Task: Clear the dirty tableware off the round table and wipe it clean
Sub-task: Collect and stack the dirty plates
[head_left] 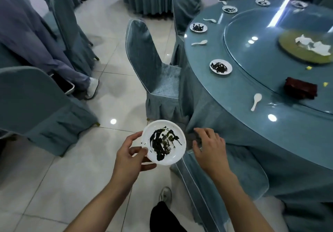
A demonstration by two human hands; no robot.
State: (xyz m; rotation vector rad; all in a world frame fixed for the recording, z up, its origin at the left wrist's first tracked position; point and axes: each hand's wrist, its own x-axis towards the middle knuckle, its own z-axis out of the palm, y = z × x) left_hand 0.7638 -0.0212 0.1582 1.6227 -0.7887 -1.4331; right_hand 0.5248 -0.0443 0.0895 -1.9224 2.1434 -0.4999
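We hold a small white plate smeared with dark sauce in our left hand, thumb over its near rim and fingers curled under it, out over the tiled floor and clear of the round table. Our right hand hovers just beside the plate with fingers spread and relaxed, gripping nothing, above the back of a covered chair tucked against the table's near edge.

On the table's outer ring, toward its left edge, sits a dirty saucer with dark residue, and nearer us a white ceramic spoon lies by the rim of the glass turntable. Farther along the left edge come another spoon, a second stained saucer, a third spoon, and more stained saucers toward the far edge. On the turntable rest a dark red-brown box near its closest rim and a yellowish plate with crumpled white paper on it.

Another covered chair stands at the table's left side. At the far left a second person's legs and white shoe show.
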